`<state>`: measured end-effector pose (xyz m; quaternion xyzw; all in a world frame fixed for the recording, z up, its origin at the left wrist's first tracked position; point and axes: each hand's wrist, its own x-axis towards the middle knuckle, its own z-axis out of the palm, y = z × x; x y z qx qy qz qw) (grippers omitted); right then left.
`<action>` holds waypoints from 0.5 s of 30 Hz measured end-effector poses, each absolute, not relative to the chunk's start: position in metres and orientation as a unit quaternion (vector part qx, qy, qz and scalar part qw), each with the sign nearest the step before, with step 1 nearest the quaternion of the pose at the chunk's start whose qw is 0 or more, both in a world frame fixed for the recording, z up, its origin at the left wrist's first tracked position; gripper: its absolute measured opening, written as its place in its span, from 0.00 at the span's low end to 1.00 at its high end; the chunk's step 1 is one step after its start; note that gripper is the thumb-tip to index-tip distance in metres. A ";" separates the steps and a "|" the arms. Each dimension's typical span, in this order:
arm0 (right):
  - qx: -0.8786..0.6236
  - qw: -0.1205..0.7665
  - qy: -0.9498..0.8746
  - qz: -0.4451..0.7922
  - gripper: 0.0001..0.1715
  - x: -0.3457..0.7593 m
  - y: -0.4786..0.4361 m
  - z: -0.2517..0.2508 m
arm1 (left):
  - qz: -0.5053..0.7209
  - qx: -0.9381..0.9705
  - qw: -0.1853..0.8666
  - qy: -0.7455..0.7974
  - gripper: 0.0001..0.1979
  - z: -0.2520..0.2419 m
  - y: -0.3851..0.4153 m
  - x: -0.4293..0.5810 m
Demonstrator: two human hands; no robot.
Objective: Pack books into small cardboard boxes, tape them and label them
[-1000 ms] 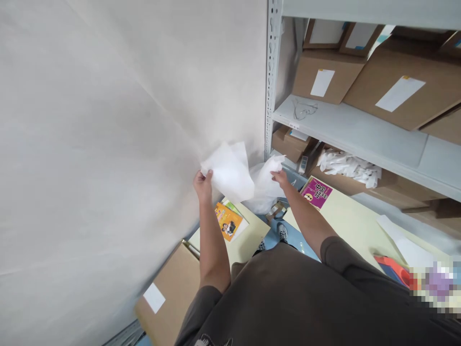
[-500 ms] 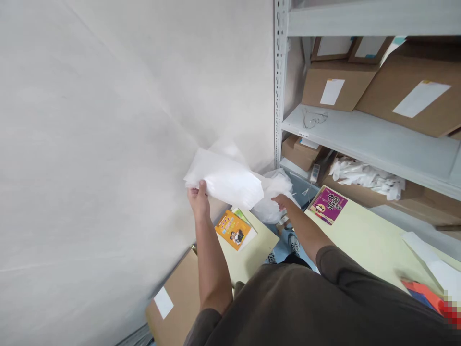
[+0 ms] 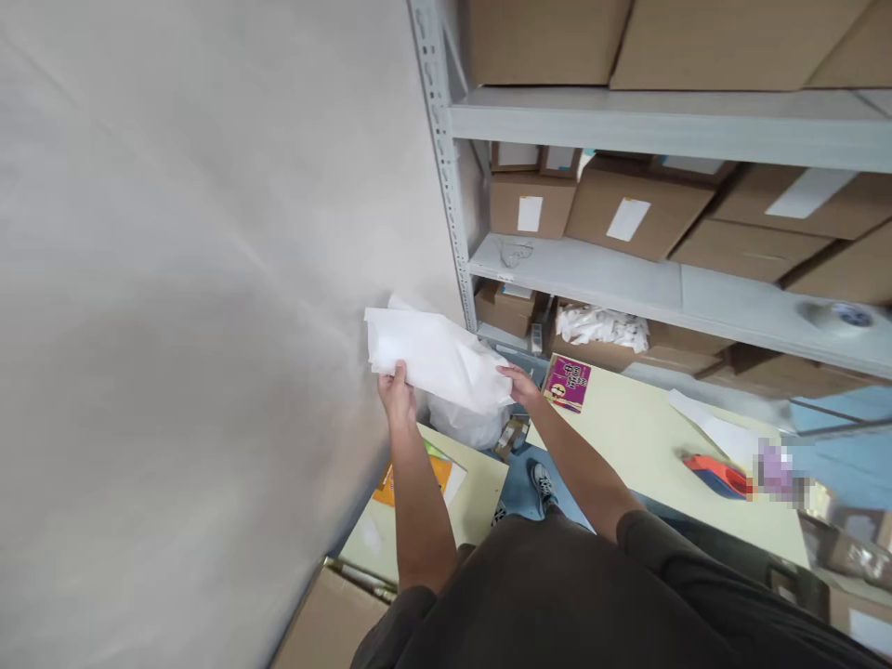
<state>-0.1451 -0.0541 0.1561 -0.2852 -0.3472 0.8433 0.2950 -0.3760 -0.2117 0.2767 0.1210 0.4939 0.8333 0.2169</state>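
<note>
A thin, soft white sheet [image 3: 439,353], loosely folded in layers, is stretched between my hands above the gap between two tables. I cannot tell whether it is plastic or foam. My left hand [image 3: 399,395] pinches its lower left edge with the thumb on top. At its right end my right hand [image 3: 519,383] grips the edge between thumb and fingers. Beneath the sheet sits a translucent white plastic bag [image 3: 470,423], partly hidden. An orange book [image 3: 383,485] lies on the left table, partly behind my left forearm.
A pale yellow table [image 3: 627,418] on the right bears a purple book [image 3: 567,383] and a red-and-blue object [image 3: 717,476]. Grey metal shelving [image 3: 585,265] holds cardboard boxes [image 3: 627,209]. The wall [image 3: 209,325] rises close on the left. A cardboard box [image 3: 327,623] stands at lower left.
My right hand, apart from the sheet before, has taken hold of its right end. The view has swung to the right, showing more of the shelving and the right table.
</note>
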 end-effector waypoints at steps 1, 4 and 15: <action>-0.299 0.316 -0.345 0.832 0.27 -0.125 -0.050 0.157 | 0.829 0.123 0.217 0.501 0.24 0.269 -0.207 -0.370; -0.350 0.371 -0.348 0.787 0.29 -0.047 -0.047 0.155 | 0.817 0.121 0.221 0.519 0.26 0.243 -0.192 -0.343; -0.543 0.504 -0.316 0.593 0.29 0.216 -0.089 0.113 | 0.724 0.130 0.395 0.551 0.17 0.152 -0.116 -0.137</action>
